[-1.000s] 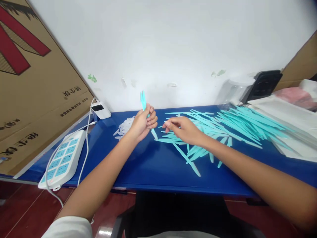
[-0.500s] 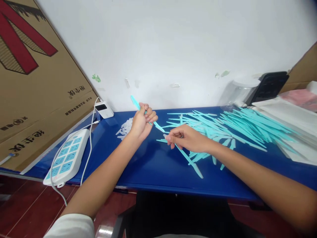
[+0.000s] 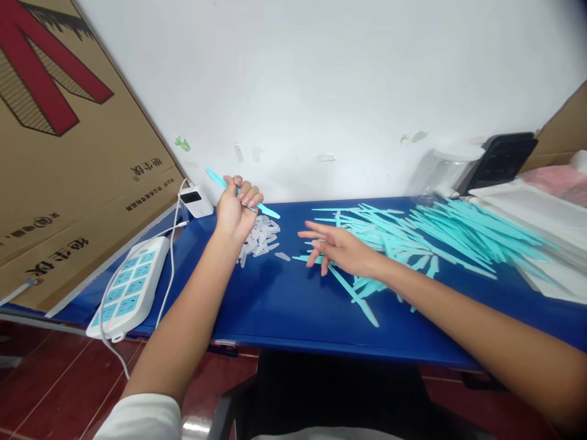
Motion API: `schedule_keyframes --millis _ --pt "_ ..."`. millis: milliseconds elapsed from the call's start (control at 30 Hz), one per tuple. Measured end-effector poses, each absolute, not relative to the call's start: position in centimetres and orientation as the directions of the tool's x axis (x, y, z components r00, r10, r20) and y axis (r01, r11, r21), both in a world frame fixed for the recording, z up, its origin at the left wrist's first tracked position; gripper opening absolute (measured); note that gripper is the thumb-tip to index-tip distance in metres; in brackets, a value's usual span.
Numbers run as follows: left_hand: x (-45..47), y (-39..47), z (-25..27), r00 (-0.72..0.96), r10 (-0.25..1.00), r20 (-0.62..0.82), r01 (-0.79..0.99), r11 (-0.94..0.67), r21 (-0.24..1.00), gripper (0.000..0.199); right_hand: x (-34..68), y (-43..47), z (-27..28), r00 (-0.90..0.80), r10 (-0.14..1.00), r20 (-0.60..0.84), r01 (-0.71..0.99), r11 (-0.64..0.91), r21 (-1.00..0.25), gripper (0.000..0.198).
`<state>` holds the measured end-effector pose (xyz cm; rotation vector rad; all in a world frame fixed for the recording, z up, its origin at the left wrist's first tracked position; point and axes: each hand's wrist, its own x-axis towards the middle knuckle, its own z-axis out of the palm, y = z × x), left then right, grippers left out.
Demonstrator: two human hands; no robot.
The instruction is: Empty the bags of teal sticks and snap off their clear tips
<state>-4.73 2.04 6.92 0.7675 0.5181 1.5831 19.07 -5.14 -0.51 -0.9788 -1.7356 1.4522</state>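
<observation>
My left hand (image 3: 238, 205) is closed around a slim turquoise eyebrow razor (image 3: 268, 211), whose two ends stick out on either side of the fist. Below and beside it is a heap of small translucent blade caps (image 3: 262, 237). One separate cap (image 3: 282, 256) shows between the heap and my right hand; whether it rests on the table or is in the air, I cannot tell. My right hand (image 3: 337, 247) has its fingers spread and holds nothing. It hovers at the left side of a loose pile of turquoise razors (image 3: 394, 238), many with pale caps on their ends.
A denser stack of turquoise razors (image 3: 477, 235) lies right on the blue table (image 3: 284, 311), by white packaging (image 3: 559, 266). Behind stand a clear container (image 3: 452, 171) and a black device (image 3: 502, 162). At left are a power strip (image 3: 131, 287), cables, a small white device (image 3: 196, 201) and a cardboard box (image 3: 92, 183).
My right hand has let go of a translucent cap and spread its fingers. My left hand has moved left with the razor, away from the right hand, uncovering more of the cap heap.
</observation>
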Motion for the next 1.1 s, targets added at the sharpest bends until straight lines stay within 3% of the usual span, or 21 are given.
schedule_keyframes --millis 200,400,600,733,867,933,1000,1100 --pt "-1.8 1.0 4.8 0.074 0.988 0.136 -0.662 -0.053 0.748 0.045 19.5 -5.0 -0.9 -0.334 0.925 0.18 0.317 0.29 -0.903 0.048" --pt "1.2 -1.1 2.4 0.25 0.964 0.093 -0.567 0.068 0.821 0.037 18.9 -5.5 -0.1 -0.329 0.919 0.215 0.223 0.297 -0.929 0.049" --pt "1.9 -2.0 1.6 0.421 0.902 0.096 -0.457 0.12 0.882 0.039 18.8 -5.5 -0.2 -0.32 0.926 0.201 0.247 0.286 -0.926 0.044" --pt "1.5 -1.4 1.8 0.296 0.951 0.086 -0.454 0.06 0.889 0.038 19.5 -5.1 0.0 -0.332 0.926 0.178 0.276 0.276 -0.921 0.039" --pt "0.6 0.0 1.5 -0.017 0.996 0.085 -0.36 -0.085 0.929 0.038 20.2 -4.7 0.6 -0.253 0.946 0.202 0.301 0.275 -0.913 0.029" --pt "0.1 0.7 1.2 -0.123 0.982 0.146 -0.257 -0.174 0.951 0.04 20.5 -4.6 0.9 -0.221 0.956 0.191 0.27 0.248 -0.93 0.033" --pt "-0.3 1.1 1.0 -0.122 0.967 0.222 -0.144 -0.239 0.96 0.04 20.8 -4.7 1.3 -0.243 0.959 0.146 0.203 0.197 -0.959 0.038" --pt "-0.4 0.8 0.9 -0.026 0.932 0.362 0.024 -0.362 0.932 0.038 21.1 -4.6 1.8 -0.324 0.945 0.033 0.109 0.072 -0.991 0.025"
